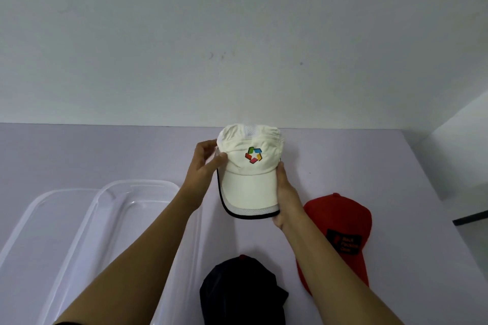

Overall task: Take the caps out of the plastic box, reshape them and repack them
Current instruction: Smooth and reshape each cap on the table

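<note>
I hold a cream-white cap (250, 182) with a multicoloured logo and a dark-edged brim up over the table, brim towards me. My left hand (204, 163) grips its left side at the crown. My right hand (285, 192) grips the right side along the brim. A red cap (343, 221) with a black patch lies on the table at the right, partly behind my right forearm. A dark navy cap (237, 290) lies crumpled near the front, between my forearms. The clear plastic box (137, 192) stands empty at the left.
A clear lid (34, 216) lies beside the box at its left. The pale lilac table (79, 155) meets a white wall at the back. The table's right edge drops off near a dark object (470, 217).
</note>
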Motion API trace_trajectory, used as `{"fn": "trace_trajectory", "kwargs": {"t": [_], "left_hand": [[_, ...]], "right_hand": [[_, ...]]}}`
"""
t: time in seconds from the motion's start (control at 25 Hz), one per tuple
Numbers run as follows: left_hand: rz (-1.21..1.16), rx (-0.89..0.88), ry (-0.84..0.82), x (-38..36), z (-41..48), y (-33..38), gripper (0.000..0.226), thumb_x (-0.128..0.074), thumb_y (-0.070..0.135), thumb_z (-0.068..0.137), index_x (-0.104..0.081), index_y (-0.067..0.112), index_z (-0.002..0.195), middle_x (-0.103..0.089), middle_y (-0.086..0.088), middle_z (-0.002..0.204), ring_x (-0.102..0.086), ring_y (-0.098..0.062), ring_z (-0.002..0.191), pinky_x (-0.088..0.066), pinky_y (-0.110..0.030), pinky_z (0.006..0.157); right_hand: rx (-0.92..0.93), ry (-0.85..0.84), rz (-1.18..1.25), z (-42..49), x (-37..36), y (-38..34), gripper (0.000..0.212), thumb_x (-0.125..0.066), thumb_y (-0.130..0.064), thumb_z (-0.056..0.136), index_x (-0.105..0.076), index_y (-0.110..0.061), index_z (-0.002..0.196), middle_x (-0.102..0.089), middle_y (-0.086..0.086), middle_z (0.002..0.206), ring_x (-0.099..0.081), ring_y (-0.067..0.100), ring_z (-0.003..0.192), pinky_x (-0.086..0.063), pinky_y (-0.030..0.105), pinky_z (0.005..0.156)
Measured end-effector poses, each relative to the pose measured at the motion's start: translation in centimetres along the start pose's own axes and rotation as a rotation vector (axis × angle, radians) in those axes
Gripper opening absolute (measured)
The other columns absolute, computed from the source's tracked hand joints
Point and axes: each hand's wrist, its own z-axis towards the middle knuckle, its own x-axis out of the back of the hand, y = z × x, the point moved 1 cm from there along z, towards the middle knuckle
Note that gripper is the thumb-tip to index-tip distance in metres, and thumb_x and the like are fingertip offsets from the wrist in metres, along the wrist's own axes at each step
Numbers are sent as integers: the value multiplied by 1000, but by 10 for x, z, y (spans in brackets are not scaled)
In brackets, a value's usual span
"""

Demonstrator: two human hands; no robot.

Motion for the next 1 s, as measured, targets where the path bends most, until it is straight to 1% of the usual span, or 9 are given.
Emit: {"fn": "trace_trajectory", "kwargs": {"t": [0.08, 0.16, 0.28, 0.4, 0.52, 0.64, 0.72, 0.84, 1.0], "left_hand": [[-88, -30, -71, 5, 1, 8, 54, -65, 27, 78, -39, 32, 124, -52, 7, 129, -52, -14, 120, -45, -30, 98], [-88, -30, -95, 9, 4, 14, 48, -67, 26, 80, -43, 32, 121, -59, 3, 121, -59, -17, 110, -50, -29, 89], [78, -15, -80, 9, 2, 23, 14, -62, 27, 89, -58, 17, 98, -66, 2, 93, -62, -14, 85, -50, -18, 68], [195, 7, -45, 11, 2, 20, 29, -56, 32, 92, -61, 6, 82, -61, 0, 74, -54, -11, 68, -43, -21, 62], [185, 31, -75, 14, 2, 23, 43, -58, 43, 89, -64, 1, 85, -63, -4, 79, -57, -13, 72, -45, -27, 69], [266, -10, -141, 15, 5, 32, 30, -73, 41, 75, -62, 20, 93, -63, -2, 86, -61, -14, 80, -48, -29, 70], [333, -34, -146, 14, 9, 38, 26, -77, 35, 75, -64, 20, 91, -63, -8, 83, -60, -19, 77, -46, -31, 67], [391, -12, -135, 13, 12, 43, 24, -72, 39, 79, -66, 19, 91, -51, -2, 67, -49, -14, 67, -37, -28, 62], [496, 16, -189, 9, 10, 46, 38, -61, 45, 86, -61, 9, 73, -53, -4, 71, -46, -15, 69, -36, -28, 65]], "right_hand": [[-10, -36, 15, -1, -3, 1, 64, -51, -74, 73, -65, -23, 110, -74, 4, 101, -69, 24, 94, -53, 43, 90], [2, -60, 32, -2, -4, 2, 62, -53, -71, 74, -67, -22, 109, -74, 4, 100, -70, 24, 92, -54, 42, 88], [15, -34, 46, -6, -4, 1, 59, -56, -69, 74, -68, -20, 104, -75, 6, 96, -71, 25, 88, -57, 42, 83], [33, -27, 30, -9, -4, 7, 64, -61, -70, 68, -68, -17, 102, -75, 7, 95, -71, 27, 88, -56, 46, 84], [36, -13, 13, -8, -4, 10, 69, -64, -72, 63, -69, -16, 102, -75, 7, 95, -71, 28, 88, -56, 49, 84], [27, 61, -17, -9, 1, 6, 68, -65, -72, 63, -68, -13, 97, -75, 8, 92, -71, 28, 85, -57, 47, 80], [31, 106, -33, -8, 4, 4, 71, -67, -71, 60, -68, -11, 97, -74, 9, 92, -71, 28, 85, -57, 45, 80], [53, 171, -48, -9, 6, 3, 70, -67, -69, 62, -68, -7, 94, -73, 13, 95, -70, 30, 88, -57, 44, 81], [102, 259, -30, -13, 6, 8, 62, -65, -63, 71, -64, -4, 88, -70, 15, 98, -67, 31, 85, -56, 43, 77]]}}
